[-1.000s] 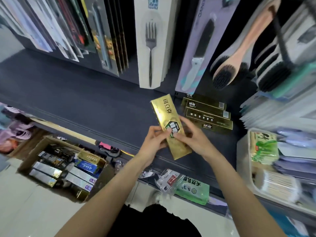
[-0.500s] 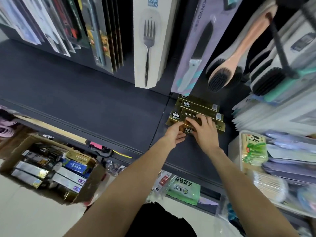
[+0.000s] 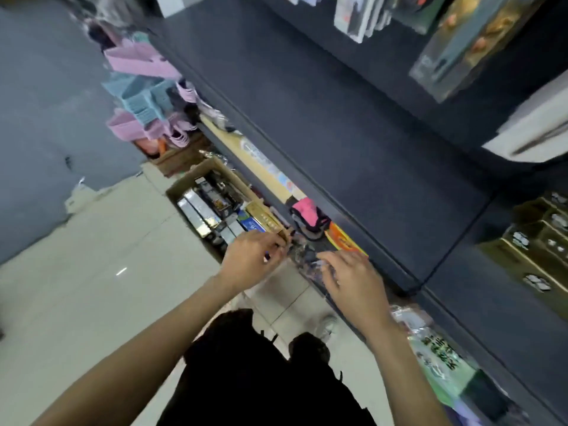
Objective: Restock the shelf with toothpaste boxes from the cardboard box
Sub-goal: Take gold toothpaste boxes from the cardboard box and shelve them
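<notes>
The cardboard box (image 3: 181, 187) stands on the floor under the dark shelf (image 3: 368, 142), holding several toothpaste boxes in silver, blue and black, with a gold toothpaste box (image 3: 265, 217) on top at its near end. My left hand (image 3: 250, 261) hovers at the carton's near corner, fingers loosely curled, with nothing seen in them. Just to its right, my right hand (image 3: 353, 279) is spread with relaxed fingers and holds nothing. A stack of gold toothpaste boxes (image 3: 534, 241) lies on the shelf at the far right. The view is motion-blurred.
Pink and blue plastic baskets (image 3: 138, 96) are piled left of the shelf. Hanging packaged goods (image 3: 461, 41) fill the top right. Bagged items, one a green pack (image 3: 439, 358), lie on the lower level by my right arm. Pale floor tiles (image 3: 76, 287) spread to the left.
Both hands have left the gold stack on the shelf and swung down and left toward the carton. My head turned the same way. The gold box held earlier now lies on the stack.
</notes>
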{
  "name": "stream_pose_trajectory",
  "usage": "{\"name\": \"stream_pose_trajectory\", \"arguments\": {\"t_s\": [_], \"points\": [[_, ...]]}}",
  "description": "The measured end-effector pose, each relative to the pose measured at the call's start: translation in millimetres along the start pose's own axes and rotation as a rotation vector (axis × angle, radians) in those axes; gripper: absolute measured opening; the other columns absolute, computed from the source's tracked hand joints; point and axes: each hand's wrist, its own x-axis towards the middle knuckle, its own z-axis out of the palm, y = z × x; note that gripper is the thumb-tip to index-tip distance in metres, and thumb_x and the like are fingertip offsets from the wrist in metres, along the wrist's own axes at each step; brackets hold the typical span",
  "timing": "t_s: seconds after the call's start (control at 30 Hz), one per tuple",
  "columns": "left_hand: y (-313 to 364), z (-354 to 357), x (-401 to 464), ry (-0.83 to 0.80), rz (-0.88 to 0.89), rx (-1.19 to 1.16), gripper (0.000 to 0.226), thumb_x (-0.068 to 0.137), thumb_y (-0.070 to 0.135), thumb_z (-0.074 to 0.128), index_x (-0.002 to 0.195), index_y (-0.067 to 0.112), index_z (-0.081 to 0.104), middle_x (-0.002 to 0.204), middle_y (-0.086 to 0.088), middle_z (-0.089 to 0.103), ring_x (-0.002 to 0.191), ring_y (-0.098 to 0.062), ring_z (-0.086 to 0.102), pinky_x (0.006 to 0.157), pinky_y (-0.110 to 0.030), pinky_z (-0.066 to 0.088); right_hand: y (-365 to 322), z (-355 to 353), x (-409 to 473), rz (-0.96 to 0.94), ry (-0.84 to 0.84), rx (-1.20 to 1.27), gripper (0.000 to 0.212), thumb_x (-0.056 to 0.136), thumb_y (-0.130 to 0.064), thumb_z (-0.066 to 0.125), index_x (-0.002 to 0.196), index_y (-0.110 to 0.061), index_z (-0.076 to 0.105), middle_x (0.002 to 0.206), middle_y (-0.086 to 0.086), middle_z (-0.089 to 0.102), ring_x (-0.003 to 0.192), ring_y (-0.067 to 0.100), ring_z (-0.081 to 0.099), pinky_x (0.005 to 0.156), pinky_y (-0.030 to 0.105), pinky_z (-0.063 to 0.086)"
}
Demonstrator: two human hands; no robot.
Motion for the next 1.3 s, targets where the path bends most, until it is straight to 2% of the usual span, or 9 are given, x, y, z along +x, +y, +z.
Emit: {"name": "stream_pose_trajectory", "arguments": {"t_s": [0.17, 0.3, 0.4, 0.53, 0.73, 0.93, 1.07, 1.13, 1.3], "points": [[-157.4, 0.5, -0.9, -0.407, -0.211, 0.222, 0.034, 0.087, 0.032, 0.051, 0.119, 0.026, 0.058, 0.113, 0.004, 0.064, 0.109, -0.020, 0.056, 0.088, -0.030, 0.043, -48.8, 125.4, 80.2, 0.089, -0.357, 0.023, 0.027, 0.095, -0.022, 0.043, 0.117, -0.017, 0.059, 0.115, 0.002, 0.062, 0.110, 0.022, 0.050, 0.089, 0.033, 0.042], [-241.9, 34.1, 17.6, -0.628, -0.203, 0.387, 0.039, 0.089, 0.039, 0.049, 0.125, 0.023, 0.050, 0.125, 0.001, 0.056, 0.116, -0.022, 0.051, 0.093, -0.032, 0.038, -55.5, 214.9, 140.1, 0.245, -0.427, -0.012, 0.041, 0.094, -0.023, 0.049, 0.134, -0.016, 0.047, 0.130, 0.006, 0.053, 0.118, 0.024, 0.047, 0.095, 0.037, 0.042], [-276.5, 72.2, 30.3, -0.661, -0.151, 0.481, 0.047, 0.088, 0.047, 0.049, 0.129, 0.023, 0.049, 0.126, 0.000, 0.055, 0.121, -0.023, 0.047, 0.106, -0.037, 0.026, -42.3, 269.9, 173.1, 0.319, -0.426, -0.096, 0.059, 0.094, -0.027, 0.052, 0.146, -0.015, 0.028, 0.145, 0.009, 0.039, 0.131, 0.027, 0.037, 0.102, 0.039, 0.038], [-292.7, 125.5, 40.0, -0.609, -0.072, 0.500, 0.054, 0.085, 0.050, 0.055, 0.132, 0.024, 0.048, 0.128, 0.000, 0.053, 0.123, -0.024, 0.044, 0.111, -0.041, 0.017, -18.3, 323.1, 200.1, 0.302, -0.415, -0.282, 0.059, 0.093, -0.028, 0.051, 0.144, -0.011, 0.028, 0.142, 0.017, 0.039, 0.126, 0.031, 0.039, 0.102, 0.045, 0.039], [-307.2, 178.5, 59.9, -0.818, 0.189, 0.409, 0.059, 0.085, 0.038, 0.061, 0.138, 0.024, 0.039, 0.134, -0.002, 0.048, 0.124, -0.024, 0.041, 0.099, -0.036, 0.033, -3.6, 373.3, 214.0, 0.362, -0.369, -0.394, 0.059, 0.094, -0.031, 0.051, 0.142, -0.010, 0.026, 0.142, 0.026, 0.033, 0.121, 0.033, 0.037, 0.103, 0.039, 0.032], [-313.5, 202.0, 86.2, -0.936, 0.503, 0.591, 0.056, 0.088, 0.032, 0.061, 0.137, 0.016, 0.040, 0.129, -0.007, 0.052, 0.116, -0.026, 0.048, 0.090, -0.036, 0.042, -4.3, 387.0, 224.3, 0.365, -0.338, -0.505, 0.062, 0.094, -0.034, 0.051, 0.141, -0.002, 0.025, 0.130, 0.022, 0.042, 0.113, 0.031, 0.043, 0.097, 0.037, 0.038], [-320.1, 202.3, 90.5, -0.953, 0.558, 0.624, 0.051, 0.092, 0.031, 0.054, 0.138, 0.017, 0.039, 0.129, -0.007, 0.053, 0.116, -0.026, 0.049, 0.085, -0.035, 0.044, 6.0, 379.6, 230.0, 0.279, -0.338, -0.640, 0.045, 0.097, -0.032, 0.046, 0.128, 0.001, 0.043, 0.116, 0.014, 0.051, 0.106, 0.026, 0.048, 0.092, 0.034, 0.041], [-322.9, 201.3, 88.9, -0.938, 0.493, 0.584, 0.056, 0.090, 0.045, 0.051, 0.139, 0.020, 0.038, 0.128, -0.006, 0.053, 0.115, -0.026, 0.049, 0.082, -0.035, 0.043, 5.4, 377.9, 230.8, 0.283, -0.370, -0.634, 0.041, 0.096, -0.034, 0.048, 0.122, -0.003, 0.044, 0.115, 0.012, 0.050, 0.105, 0.024, 0.048, 0.090, 0.034, 0.041], [-310.9, 216.1, 74.2, -0.887, 0.378, 0.574, 0.071, 0.082, 0.063, 0.053, 0.131, 0.012, 0.043, 0.121, -0.008, 0.054, 0.108, -0.026, 0.052, 0.076, -0.033, 0.040, -6.2, 370.5, 225.2, 0.460, -0.357, -0.289, 0.030, 0.097, -0.022, 0.047, 0.120, -0.004, 0.039, 0.119, 0.017, 0.057, 0.105, 0.033, 0.058, 0.076, 0.042, 0.049]]}}
